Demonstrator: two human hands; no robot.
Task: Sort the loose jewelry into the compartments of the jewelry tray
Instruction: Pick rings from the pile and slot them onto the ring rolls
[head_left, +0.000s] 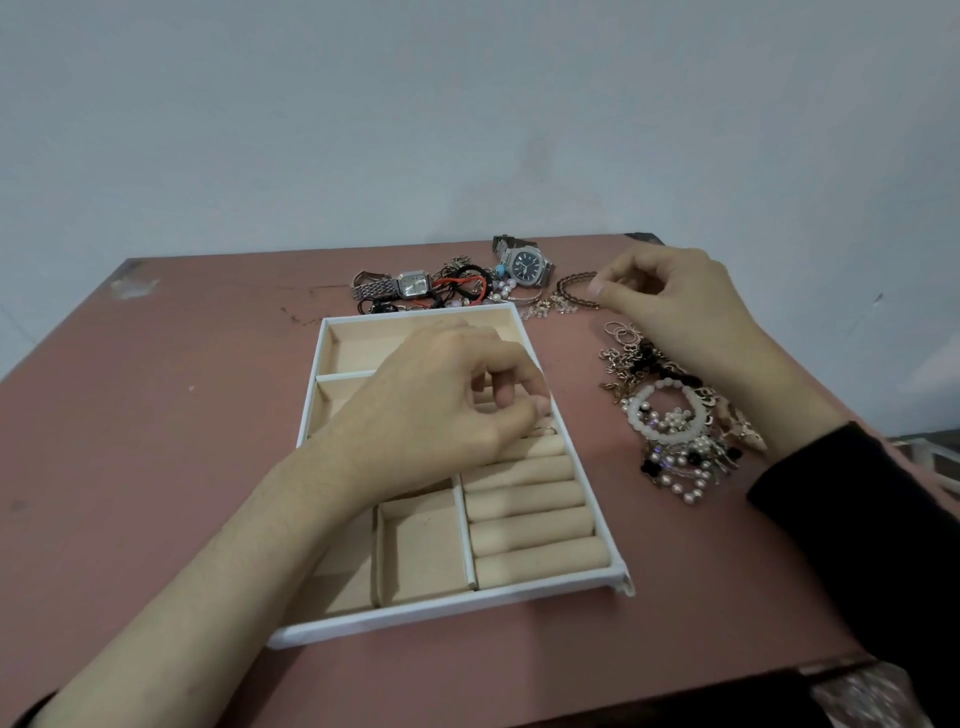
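A white jewelry tray with beige lining lies in the middle of the pink table. My left hand hovers over its ring rolls, fingertips pinched together at a small ring on the top roll. My right hand is at the far right, fingers curled and pinching at a brown beaded bracelet. A heap of pearl bracelets, chains and earrings lies right of the tray. Behind the tray sit two watches, a silver square one and a dark-faced one, with hair ties and cords.
The table's front edge runs close to me, and its right edge is near the jewelry heap. A pale wall stands behind the table. Bare tabletop stretches left of the tray. A patterned cloth shows at the bottom right.
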